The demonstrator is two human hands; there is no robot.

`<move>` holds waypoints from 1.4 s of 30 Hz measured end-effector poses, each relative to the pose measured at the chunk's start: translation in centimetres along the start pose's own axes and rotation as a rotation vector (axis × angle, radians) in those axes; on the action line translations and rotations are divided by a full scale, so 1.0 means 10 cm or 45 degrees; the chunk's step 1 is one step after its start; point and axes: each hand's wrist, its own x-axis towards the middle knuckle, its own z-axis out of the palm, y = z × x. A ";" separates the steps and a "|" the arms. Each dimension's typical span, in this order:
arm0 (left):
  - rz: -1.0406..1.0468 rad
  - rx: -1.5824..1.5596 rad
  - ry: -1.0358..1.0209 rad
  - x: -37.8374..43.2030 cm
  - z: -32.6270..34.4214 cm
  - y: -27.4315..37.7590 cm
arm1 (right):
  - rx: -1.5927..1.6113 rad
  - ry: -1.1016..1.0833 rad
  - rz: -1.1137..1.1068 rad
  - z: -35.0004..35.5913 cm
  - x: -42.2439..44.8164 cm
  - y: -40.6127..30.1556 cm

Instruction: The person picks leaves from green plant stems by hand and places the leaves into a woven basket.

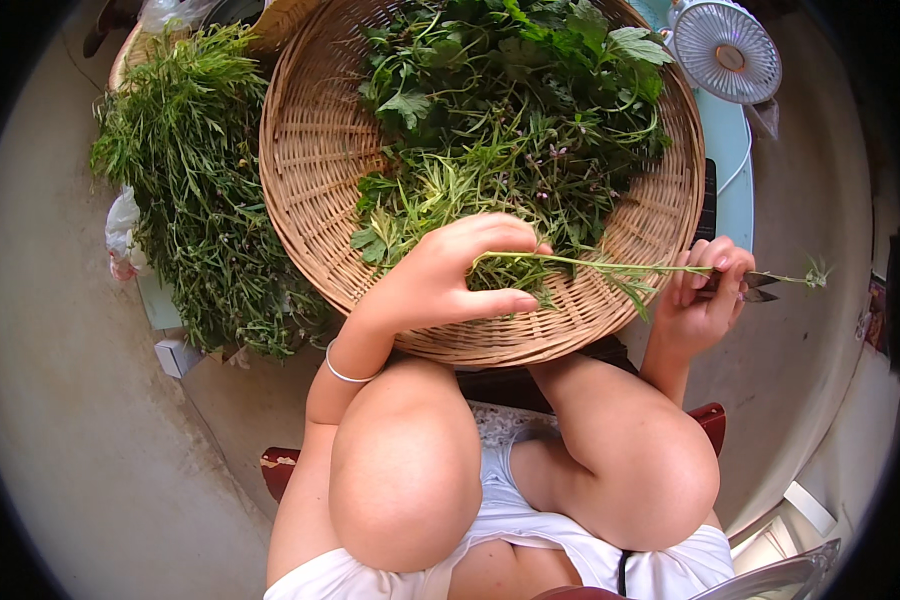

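Note:
A long green plant stem (600, 264) stretches sideways over the near rim of a round wicker basket (315, 187). My right hand (701, 289), beyond the basket's right rim, pinches this stem near its leafy tip. Dark pointed blades (761, 287), apparently scissors, stick out from the same hand. Over the basket's near part, my left hand (465, 270) has its thumb spread from its fingers. The stem's other end runs along those fingers; whether they grip it is hidden. Narrow-leaved cut sprigs (487, 180) with small pink flowers lie in the basket, below broad lobed leaves (510, 52).
A big heap of leafy stalks (202, 202) lies left of the basket. At the upper right, a small white fan (727, 52) stands on a light blue table (731, 172) beside a dark flat device (709, 199). A small white box (178, 356) is below the heap.

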 end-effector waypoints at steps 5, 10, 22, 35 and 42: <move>-0.246 -0.614 0.027 -0.06 0.02 -0.08 | -0.030 -0.077 0.025 -0.01 -0.01 0.02; -0.203 -0.331 0.103 -0.03 0.02 -0.06 | -0.024 -0.137 0.051 -0.02 -0.02 0.03; -0.171 0.122 0.076 0.01 0.10 -0.07 | -0.033 -0.157 0.075 0.01 -0.02 0.03; 0.157 0.360 0.388 0.07 0.02 -0.05 | -0.281 -0.113 0.221 -0.04 -0.05 0.08; 0.250 0.492 0.171 0.06 0.14 -0.04 | -0.341 -0.427 0.301 -0.05 -0.10 0.11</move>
